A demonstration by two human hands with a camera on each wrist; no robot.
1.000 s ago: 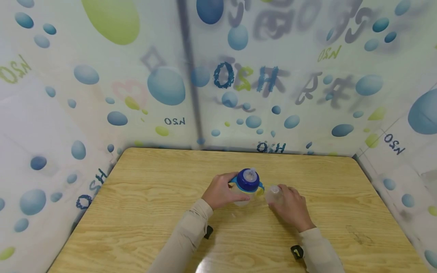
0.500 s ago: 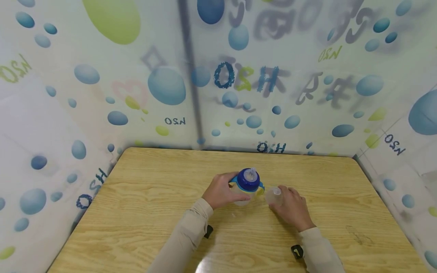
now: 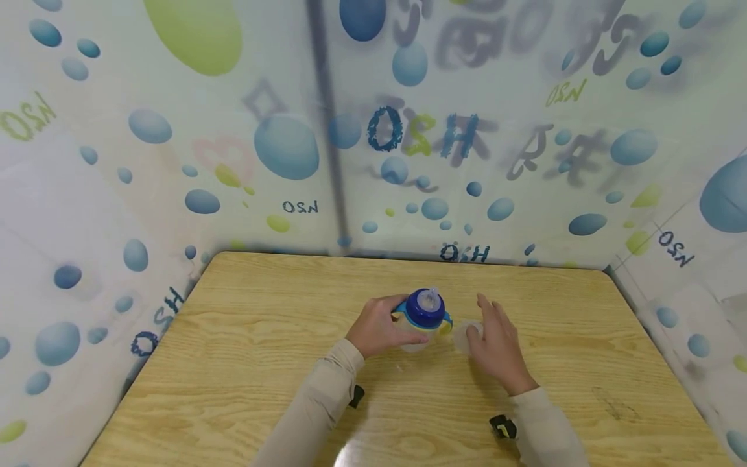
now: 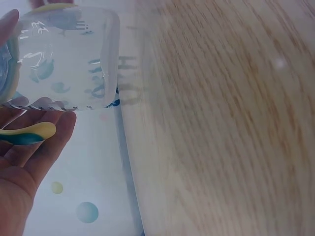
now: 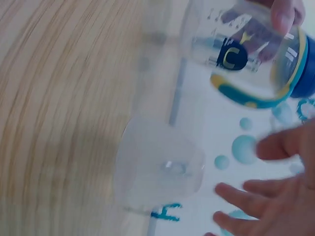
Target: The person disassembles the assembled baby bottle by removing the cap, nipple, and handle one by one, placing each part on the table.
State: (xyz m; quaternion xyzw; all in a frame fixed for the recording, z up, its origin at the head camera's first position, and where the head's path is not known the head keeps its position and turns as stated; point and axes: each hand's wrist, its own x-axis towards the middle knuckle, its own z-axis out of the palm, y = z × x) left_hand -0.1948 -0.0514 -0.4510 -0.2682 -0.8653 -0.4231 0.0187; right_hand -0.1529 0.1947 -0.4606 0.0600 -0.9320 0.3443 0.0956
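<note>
A clear baby bottle [image 3: 425, 310] with a dark blue collar, a clear teat and two blue-and-yellow handles stands near the table's middle. My left hand [image 3: 380, 328] grips its body from the left, with fingers wrapped behind it in the left wrist view. Whether the base touches the table or hovers just above it, I cannot tell. Just right of the bottle, a translucent domed cap [image 5: 157, 169] sits on the table. My right hand [image 3: 500, 347] is spread behind and over the cap, and in the right wrist view its fingers [image 5: 241, 196] are apart from it.
The wood-grain table [image 3: 280, 311] meets a white wall sheet [image 3: 373, 188] with blue and green bubble prints along its back edge. Similar sheets hang on both sides. Small black pieces [image 3: 503, 427] sit at the sleeves' wrists.
My right hand has let go of the cap and lifted, its fingers straightening. The cap stays in place. The left hand and bottle have not visibly moved.
</note>
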